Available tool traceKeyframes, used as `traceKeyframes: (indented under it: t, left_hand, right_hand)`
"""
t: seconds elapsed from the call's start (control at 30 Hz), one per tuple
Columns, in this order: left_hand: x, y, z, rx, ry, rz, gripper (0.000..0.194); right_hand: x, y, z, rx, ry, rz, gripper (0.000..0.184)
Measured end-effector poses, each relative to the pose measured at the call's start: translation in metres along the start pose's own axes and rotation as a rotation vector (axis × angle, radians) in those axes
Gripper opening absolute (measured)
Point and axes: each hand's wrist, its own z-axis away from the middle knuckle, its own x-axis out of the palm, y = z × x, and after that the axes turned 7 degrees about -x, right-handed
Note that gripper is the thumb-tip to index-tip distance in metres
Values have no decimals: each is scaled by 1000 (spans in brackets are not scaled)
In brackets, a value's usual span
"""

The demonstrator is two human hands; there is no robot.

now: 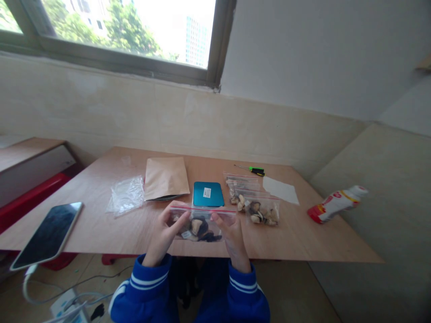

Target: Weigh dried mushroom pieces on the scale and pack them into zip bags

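Note:
Between my two hands is a clear zip bag [198, 229] with a red strip along its top edge and dark and pale dried pieces inside. My left hand [164, 231] grips the bag's left end, thumb on the near face. At the other end my right hand [234, 233] pinches it the same way. The bag is raised over the table's near edge. Just beyond it lies a flat teal scale-like device [208, 194] with a white label. More zip bags of similar pieces [261, 211] lie to the right of it.
A brown paper pouch [166, 177] and crumpled clear plastic bags [127, 195] lie at the left. A phone [49, 233] with a cable overhangs the table's left front edge. Toward the right are a green-black screwdriver [256, 170], white paper [280, 189] and a red-white bottle [336, 204].

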Motion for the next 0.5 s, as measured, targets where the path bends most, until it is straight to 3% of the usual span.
traceKeyframes:
  t: [0.33, 0.5]
  left_hand:
    - [3, -2, 0, -9, 82, -41, 22]
    - [2, -6, 0, -33, 12, 6, 22]
  right_hand:
    - [6, -6, 2, -51, 3, 52, 16]
    - [1, -3, 2, 17, -66, -10, 18]
